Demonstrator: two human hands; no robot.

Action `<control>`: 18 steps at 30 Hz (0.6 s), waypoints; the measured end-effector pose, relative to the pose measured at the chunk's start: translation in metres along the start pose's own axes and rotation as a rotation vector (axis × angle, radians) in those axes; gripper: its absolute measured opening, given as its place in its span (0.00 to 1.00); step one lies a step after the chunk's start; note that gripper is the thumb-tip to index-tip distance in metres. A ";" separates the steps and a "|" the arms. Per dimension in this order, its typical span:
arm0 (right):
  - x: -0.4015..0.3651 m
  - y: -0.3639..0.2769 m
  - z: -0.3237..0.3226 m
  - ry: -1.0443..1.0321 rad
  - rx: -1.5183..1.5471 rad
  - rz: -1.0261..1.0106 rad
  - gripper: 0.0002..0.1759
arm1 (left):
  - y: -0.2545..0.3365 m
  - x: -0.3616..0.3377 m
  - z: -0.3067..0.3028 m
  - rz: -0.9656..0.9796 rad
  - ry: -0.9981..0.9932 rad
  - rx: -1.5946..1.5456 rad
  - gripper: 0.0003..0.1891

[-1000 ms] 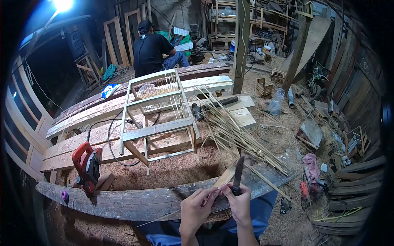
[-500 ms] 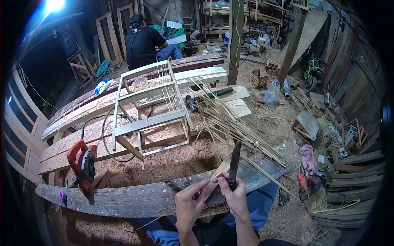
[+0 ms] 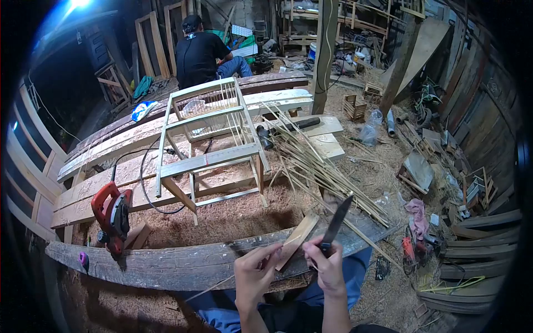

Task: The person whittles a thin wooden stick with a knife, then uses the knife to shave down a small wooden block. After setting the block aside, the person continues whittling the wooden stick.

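Our right hand [image 3: 328, 268] grasps a knife [image 3: 338, 220]; just left, our left hand [image 3: 254, 275] curls its fingers, whether around anything we cannot tell.

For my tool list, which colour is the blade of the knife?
The knife blade looks dark, nearly black, best seen in the head view.

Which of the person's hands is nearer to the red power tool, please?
Left. The left hand is to the right of the red power tool; the right hand, holding the knife, is farther right.
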State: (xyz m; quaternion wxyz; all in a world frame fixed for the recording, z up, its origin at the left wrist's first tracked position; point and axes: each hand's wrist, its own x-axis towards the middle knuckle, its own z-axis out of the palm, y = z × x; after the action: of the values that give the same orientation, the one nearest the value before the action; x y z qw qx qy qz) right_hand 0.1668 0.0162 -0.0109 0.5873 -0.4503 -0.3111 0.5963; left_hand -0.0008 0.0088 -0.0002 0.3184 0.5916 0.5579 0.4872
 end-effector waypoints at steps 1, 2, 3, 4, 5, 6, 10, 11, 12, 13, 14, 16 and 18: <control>0.000 -0.001 -0.001 0.039 -0.020 -0.057 0.04 | -0.002 0.000 0.001 0.036 -0.001 -0.015 0.11; 0.001 -0.002 0.000 0.063 -0.005 -0.073 0.04 | -0.003 -0.001 0.001 0.071 -0.002 -0.029 0.11; 0.000 -0.003 0.000 0.060 -0.007 -0.070 0.04 | 0.000 -0.002 0.000 0.067 0.002 -0.028 0.11; 0.000 -0.005 0.001 0.077 0.072 -0.089 0.04 | 0.006 -0.003 -0.001 0.036 -0.028 0.011 0.11; 0.000 -0.007 0.000 0.095 0.149 -0.110 0.04 | 0.009 -0.002 0.000 0.006 -0.059 0.047 0.11; 0.000 -0.008 -0.003 0.102 0.179 -0.098 0.03 | 0.009 -0.003 0.000 0.006 -0.058 0.044 0.11; 0.002 -0.007 -0.014 0.085 0.156 -0.122 0.04 | 0.009 -0.007 0.002 -0.012 -0.105 -0.011 0.09; 0.001 -0.008 -0.014 0.080 0.117 -0.131 0.04 | 0.011 -0.008 0.000 -0.042 -0.120 -0.023 0.09; 0.000 -0.009 -0.015 0.075 0.080 -0.139 0.04 | 0.015 -0.010 -0.002 -0.042 -0.124 -0.021 0.09; 0.000 -0.011 -0.015 0.077 0.082 -0.140 0.04 | 0.019 -0.011 -0.005 -0.044 -0.120 0.003 0.08; 0.000 -0.014 -0.016 0.094 0.175 -0.127 0.04 | 0.021 -0.011 -0.007 -0.043 -0.113 0.027 0.08; 0.003 -0.027 -0.026 0.148 0.292 -0.115 0.06 | 0.007 -0.013 -0.028 -0.084 -0.017 0.022 0.08; 0.004 -0.036 -0.046 0.204 0.203 -0.223 0.08 | -0.002 -0.015 -0.048 -0.125 0.085 0.023 0.08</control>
State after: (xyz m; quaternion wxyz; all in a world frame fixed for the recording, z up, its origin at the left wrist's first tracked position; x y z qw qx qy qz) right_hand 0.2235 0.0174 0.0024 0.7207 -0.4096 -0.2360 0.5071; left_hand -0.0453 -0.0130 0.0100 0.3175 0.5380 0.6123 0.4846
